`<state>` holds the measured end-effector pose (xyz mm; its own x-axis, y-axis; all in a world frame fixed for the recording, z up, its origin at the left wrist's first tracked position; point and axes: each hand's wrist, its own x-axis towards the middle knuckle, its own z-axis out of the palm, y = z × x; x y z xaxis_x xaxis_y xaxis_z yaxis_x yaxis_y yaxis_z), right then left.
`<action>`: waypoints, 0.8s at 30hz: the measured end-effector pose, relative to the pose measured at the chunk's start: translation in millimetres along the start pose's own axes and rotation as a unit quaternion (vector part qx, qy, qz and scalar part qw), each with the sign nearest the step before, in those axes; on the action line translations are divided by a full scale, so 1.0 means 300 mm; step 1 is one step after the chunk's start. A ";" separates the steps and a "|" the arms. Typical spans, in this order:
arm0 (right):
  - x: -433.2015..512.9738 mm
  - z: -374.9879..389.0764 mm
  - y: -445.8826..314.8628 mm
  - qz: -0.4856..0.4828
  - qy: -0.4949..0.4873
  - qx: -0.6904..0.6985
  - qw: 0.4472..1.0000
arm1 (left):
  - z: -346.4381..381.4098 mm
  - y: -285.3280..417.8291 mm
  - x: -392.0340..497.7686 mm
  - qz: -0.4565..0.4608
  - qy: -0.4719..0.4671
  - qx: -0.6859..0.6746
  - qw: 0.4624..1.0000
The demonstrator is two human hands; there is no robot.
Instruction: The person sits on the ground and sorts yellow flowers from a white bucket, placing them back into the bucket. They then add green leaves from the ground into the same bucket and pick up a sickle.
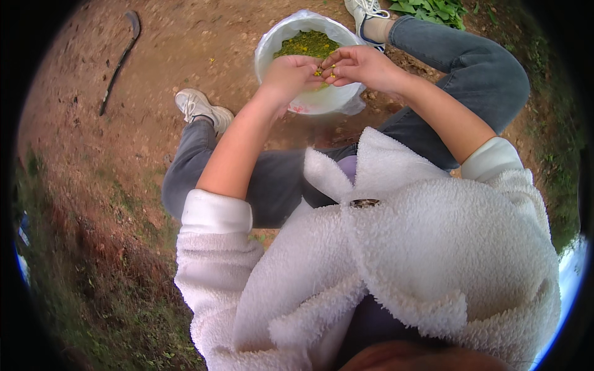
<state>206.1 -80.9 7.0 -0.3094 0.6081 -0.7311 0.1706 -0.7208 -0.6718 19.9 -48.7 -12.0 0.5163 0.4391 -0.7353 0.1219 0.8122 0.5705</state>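
Before me on the ground stands a white bucket [320, 103] lined with a clear plastic bag. Inside it lies a heap of small green and yellow plant pieces [306, 44]. My left hand [291, 74] and my right hand [359, 68] meet above the bucket, fingertips close together. Tiny yellow flower heads [318, 72] on thin stems show at the left fingertips. More small yellow flowers [333, 72] sit among the fingers of my right hand, its thumb and fingers bent inward. The fingers partly hide the stems.
A sickle [121, 60] with a curved blade and long handle lies on the bare dirt to the left. Green leaves [434, 10] are piled beyond my right shoe [366, 14]. My left shoe [202, 109] is left of the bucket. Grass [125, 315] grows at the lower left.
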 end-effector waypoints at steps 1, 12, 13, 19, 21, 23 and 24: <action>0.008 0.001 0.000 -0.002 0.003 -0.002 1.000 | -0.006 0.000 0.004 0.008 -0.003 0.014 1.000; 0.027 0.011 -0.023 -0.019 0.041 -0.119 0.992 | -0.031 -0.022 0.040 0.050 0.028 0.080 0.995; 0.024 0.012 -0.027 -0.016 0.042 -0.129 0.991 | -0.034 -0.025 0.039 0.054 0.025 0.082 0.995; 0.015 0.017 -0.047 0.013 0.044 -0.084 0.995 | -0.032 -0.024 0.037 0.090 0.037 0.256 0.962; 0.013 0.019 -0.050 0.028 0.034 -0.051 0.998 | -0.022 -0.021 0.035 0.112 0.044 0.298 0.947; 0.014 0.020 -0.049 0.039 0.026 -0.016 0.999 | -0.009 -0.020 0.032 0.139 0.055 0.316 0.937; 0.015 0.021 -0.048 0.045 0.024 0.003 0.999 | -0.004 -0.019 0.029 0.153 0.060 0.314 0.935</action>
<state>196.4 -70.0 14.1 -0.2477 0.5567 -0.7929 0.1889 -0.7750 -0.6031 22.8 -49.1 -22.1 0.5152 0.6845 -0.5159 0.4764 0.2717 0.8362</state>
